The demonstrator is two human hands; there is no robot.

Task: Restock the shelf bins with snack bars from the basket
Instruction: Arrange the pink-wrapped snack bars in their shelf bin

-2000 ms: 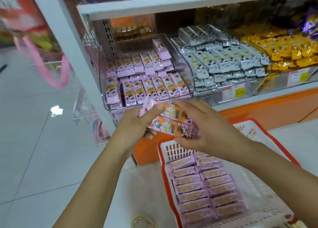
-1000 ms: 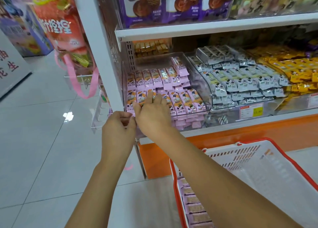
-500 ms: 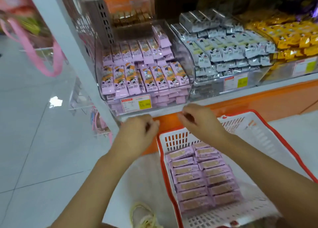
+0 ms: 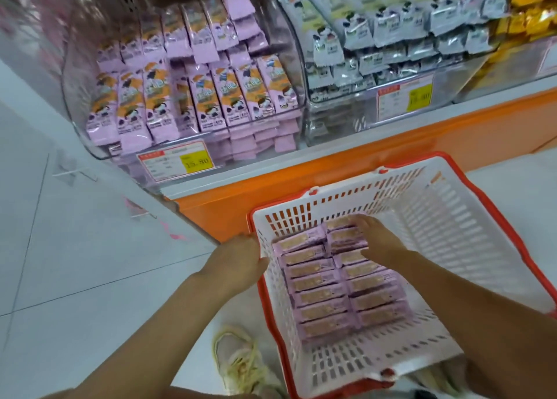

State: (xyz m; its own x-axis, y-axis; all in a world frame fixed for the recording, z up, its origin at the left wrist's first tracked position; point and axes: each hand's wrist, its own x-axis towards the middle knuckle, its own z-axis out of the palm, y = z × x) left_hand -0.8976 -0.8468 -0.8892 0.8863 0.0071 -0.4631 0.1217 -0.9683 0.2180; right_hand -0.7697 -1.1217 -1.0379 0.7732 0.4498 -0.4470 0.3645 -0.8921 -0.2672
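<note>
Right hand (image 4: 378, 243) atop far snack bars (image 4: 316, 293) in basket (image 4: 452, 232); left hand (image 4: 239, 258) at rim; grips unclear.

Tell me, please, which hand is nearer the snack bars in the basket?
Right. The right hand touches the snack bars inside the basket; the left hand is outside, at its left rim.

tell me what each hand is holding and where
Left hand grips the basket at its left rim. Right hand rests on the far snack bars; a hold cannot be told.

Snack bars (image 4: 337, 284) lie in the basket's (image 4: 470, 223) left side, before the shelf bins (image 4: 193, 91).
</note>
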